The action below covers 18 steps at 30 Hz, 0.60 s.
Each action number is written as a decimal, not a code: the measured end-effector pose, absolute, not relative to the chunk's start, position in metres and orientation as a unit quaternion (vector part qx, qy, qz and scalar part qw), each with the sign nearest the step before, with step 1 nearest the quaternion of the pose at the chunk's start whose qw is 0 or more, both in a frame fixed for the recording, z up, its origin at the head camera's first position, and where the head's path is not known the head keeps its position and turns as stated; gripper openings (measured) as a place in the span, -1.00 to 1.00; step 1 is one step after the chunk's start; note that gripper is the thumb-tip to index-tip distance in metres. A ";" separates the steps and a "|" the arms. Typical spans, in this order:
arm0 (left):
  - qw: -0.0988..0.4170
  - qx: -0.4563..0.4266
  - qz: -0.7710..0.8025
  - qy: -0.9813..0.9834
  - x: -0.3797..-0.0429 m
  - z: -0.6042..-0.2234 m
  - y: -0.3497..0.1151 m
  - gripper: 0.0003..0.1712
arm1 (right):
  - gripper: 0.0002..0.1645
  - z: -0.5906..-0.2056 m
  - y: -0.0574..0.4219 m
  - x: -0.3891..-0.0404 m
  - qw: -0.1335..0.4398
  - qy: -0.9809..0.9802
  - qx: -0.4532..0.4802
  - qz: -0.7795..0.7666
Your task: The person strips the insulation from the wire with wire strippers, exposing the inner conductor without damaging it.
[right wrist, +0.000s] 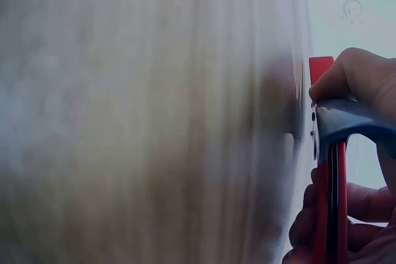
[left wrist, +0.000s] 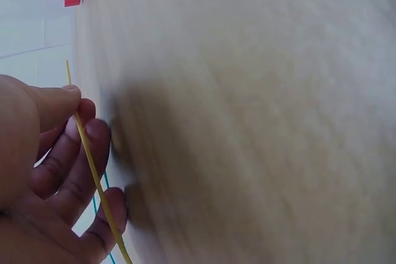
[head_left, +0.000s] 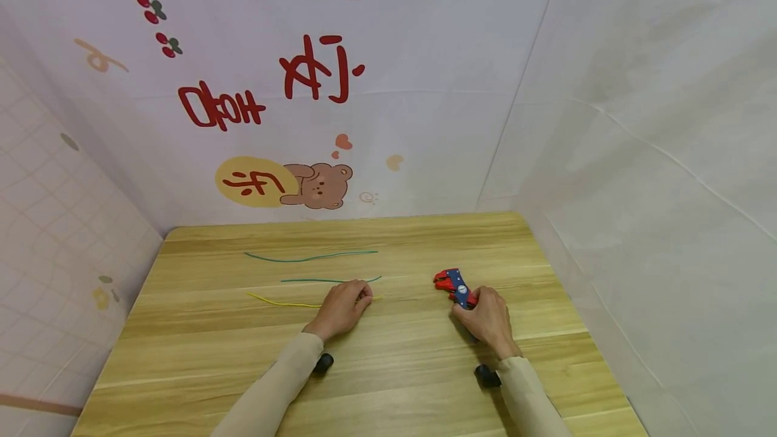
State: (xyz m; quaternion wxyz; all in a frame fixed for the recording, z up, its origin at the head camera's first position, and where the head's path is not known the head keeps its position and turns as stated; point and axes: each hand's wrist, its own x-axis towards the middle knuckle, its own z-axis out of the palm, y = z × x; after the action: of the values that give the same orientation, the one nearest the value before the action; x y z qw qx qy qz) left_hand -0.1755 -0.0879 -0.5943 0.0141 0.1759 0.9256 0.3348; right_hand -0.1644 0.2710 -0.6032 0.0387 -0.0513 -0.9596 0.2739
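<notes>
One thin yellow wire (left wrist: 91,162) sits pinched in the grip of the left hand (head_left: 340,310), its tip jutting out rightward; two thin teal wires (head_left: 309,280) lie beyond. The right hand (head_left: 488,322) grasps red-and-blue stripping pliers (head_left: 459,288). Pinching near that tip should steady the wire.

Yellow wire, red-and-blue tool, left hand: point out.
Yellow wire (left wrist: 93,170): left wrist view, mid-length.
Red-and-blue tool (head_left: 458,283): head view, blue body.
Left hand (head_left: 340,309): head view, back of hand.
</notes>
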 end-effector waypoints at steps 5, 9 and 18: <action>0.021 0.169 0.355 0.919 -0.172 -0.588 -0.090 -0.90 | -0.48 -0.601 0.270 -0.164 0.042 -0.960 -0.042 0.274; 0.021 0.169 0.364 0.916 -0.170 -0.583 -0.093 -0.90 | -0.46 -0.597 0.268 -0.162 0.044 -0.959 -0.032 0.278; 0.020 0.165 0.384 0.908 -0.163 -0.577 -0.096 -0.88 | -0.50 -0.590 0.262 -0.158 0.036 -0.953 -0.023 0.301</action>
State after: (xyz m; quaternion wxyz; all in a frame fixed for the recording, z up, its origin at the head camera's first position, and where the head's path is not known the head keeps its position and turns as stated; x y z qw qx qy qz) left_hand -0.1634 -0.0963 -0.5771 0.0205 0.1647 0.9084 0.3838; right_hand -0.1584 0.2623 -0.5901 0.0365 -0.0226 -0.9528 0.3007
